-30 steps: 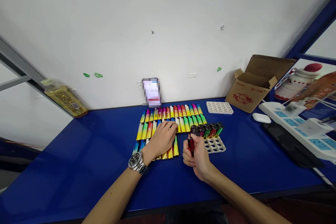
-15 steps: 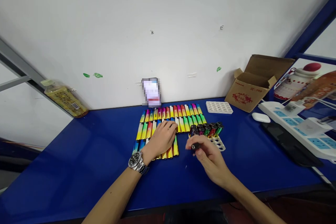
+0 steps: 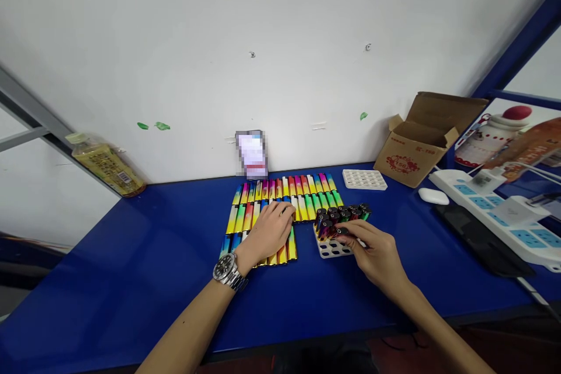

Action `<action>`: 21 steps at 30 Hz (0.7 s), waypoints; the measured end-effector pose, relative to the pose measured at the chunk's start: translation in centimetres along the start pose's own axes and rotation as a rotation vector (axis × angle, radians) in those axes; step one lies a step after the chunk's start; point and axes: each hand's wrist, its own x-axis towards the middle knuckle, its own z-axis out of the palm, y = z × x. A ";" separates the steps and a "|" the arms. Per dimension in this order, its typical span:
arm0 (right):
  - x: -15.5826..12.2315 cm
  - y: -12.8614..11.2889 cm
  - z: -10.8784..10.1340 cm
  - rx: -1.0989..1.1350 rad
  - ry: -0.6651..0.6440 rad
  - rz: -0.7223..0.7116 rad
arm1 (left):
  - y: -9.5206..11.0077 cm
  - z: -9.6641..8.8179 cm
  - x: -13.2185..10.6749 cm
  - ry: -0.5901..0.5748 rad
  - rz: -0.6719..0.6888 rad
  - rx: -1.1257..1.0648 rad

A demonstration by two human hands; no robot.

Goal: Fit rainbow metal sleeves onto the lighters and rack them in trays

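Observation:
Rows of colourful metallic lighters (image 3: 240, 219) lie side by side on the blue table. My left hand (image 3: 274, 228), with a watch at its wrist, rests over the middle and front rows. Its fingers are curled together and the fingertips are hidden, so what they hold, if anything, cannot be made out. My right hand (image 3: 374, 248) is closed on a lighter (image 3: 342, 232), whose black top shows between thumb and fingers. That lighter is over the white holed tray (image 3: 326, 252), beside several upright lighters (image 3: 344, 215) standing in its back holes.
Another white holed tray (image 3: 364, 179) lies behind. An opened cardboard box (image 3: 405, 152), an earphone case (image 3: 433, 196), a dark flat device (image 3: 480, 239) and a power strip (image 3: 495, 213) are at right. A phone (image 3: 252, 155) leans on the wall; a bottle (image 3: 105, 165) tilts at left.
My right hand has moved rightward with the lighter, from in front of the tray's left side to over its holes. More of the tray's front now shows. My left hand has stayed in place.

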 end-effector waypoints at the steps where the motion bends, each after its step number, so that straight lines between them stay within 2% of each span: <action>1: 0.0 0.1 0.0 -0.020 -0.014 0.001 | 0.0 0.0 0.0 -0.002 0.000 0.001; 8: 0.8 -0.5 -0.4 -0.252 -0.112 0.135 | -0.1 0.1 -0.1 -0.003 0.008 0.008; 10: 0.5 -1.2 -0.3 -0.310 -0.070 0.089 | -0.2 0.2 -0.2 -0.011 0.009 0.007; 13: -0.2 -2.7 0.8 -0.316 -0.010 -0.070 | -0.3 0.2 -0.3 -0.008 0.012 0.000; 14: -0.5 -3.3 1.4 -0.292 -0.043 -0.123 | -0.2 0.1 -0.3 -0.005 0.013 -0.003; 16: -0.6 -4.4 2.8 -0.282 -0.207 -0.152 | -0.1 0.0 -0.3 -0.003 0.012 -0.008; 21: 0.7 -6.7 6.0 -0.539 -0.588 0.082 | 0.0 -0.3 -0.2 -0.019 0.002 -0.021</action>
